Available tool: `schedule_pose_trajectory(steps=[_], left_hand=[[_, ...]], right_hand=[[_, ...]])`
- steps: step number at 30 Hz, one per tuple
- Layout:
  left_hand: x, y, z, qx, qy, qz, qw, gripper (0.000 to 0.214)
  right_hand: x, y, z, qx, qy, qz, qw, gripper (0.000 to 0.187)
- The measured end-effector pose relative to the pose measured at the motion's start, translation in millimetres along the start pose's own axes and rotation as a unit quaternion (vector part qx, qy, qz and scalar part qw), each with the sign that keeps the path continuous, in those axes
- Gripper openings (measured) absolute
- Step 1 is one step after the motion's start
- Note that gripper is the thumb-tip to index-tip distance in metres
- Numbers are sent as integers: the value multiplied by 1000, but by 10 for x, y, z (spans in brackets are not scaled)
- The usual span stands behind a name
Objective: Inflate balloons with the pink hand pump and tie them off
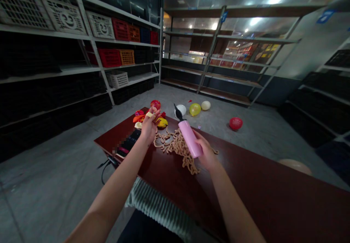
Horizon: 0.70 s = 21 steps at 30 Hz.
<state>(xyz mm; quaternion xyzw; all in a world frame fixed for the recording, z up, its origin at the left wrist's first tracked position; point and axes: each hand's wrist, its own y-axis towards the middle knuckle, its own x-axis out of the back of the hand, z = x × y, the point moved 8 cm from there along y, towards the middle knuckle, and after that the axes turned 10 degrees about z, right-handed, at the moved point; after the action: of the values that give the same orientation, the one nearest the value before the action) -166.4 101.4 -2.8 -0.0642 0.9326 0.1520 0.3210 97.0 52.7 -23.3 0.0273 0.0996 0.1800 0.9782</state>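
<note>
My right hand (pixel 207 152) grips a pink balloon pump (pixel 189 138), tilted with its black nozzle pointing up and away to the left. My left hand (pixel 149 128) is raised over the far left part of the table, its fingers pinching a small pale yellow balloon (pixel 149 114) that is limp. Beneath and between my hands lies a tangled heap of brown cord-like strands (pixel 177 144). Just past my left hand are limp balloons, among them a yellow one (pixel 162 122) and an orange one (pixel 138 118). A phone (pixel 128 143) rests left of my left wrist.
The dark red table (pixel 240 184) stretches to the right. Inflated balloons lie on the floor beyond: a yellow one (pixel 195 109), a red one (pixel 235 123) and several others. A black cable (pixel 103 172) hangs at the table's left edge. Shelves with crates (pixel 100 25) line the left wall.
</note>
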Motion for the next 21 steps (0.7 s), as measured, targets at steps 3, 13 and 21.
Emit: schedule_pose_trajectory(steps=[3, 13, 21], left_hand=[[-275, 172, 219, 17, -31, 27, 999, 42], [-522, 361, 1075, 84, -106, 16, 991, 35], [-307, 372, 1191, 114, -145, -8, 983, 28]], right_hand=[[330, -87, -63, -44, 75, -3, 996, 59], [493, -293, -605, -172, 177, 25, 969, 67], [454, -287, -639, -191, 194, 44, 961, 77]])
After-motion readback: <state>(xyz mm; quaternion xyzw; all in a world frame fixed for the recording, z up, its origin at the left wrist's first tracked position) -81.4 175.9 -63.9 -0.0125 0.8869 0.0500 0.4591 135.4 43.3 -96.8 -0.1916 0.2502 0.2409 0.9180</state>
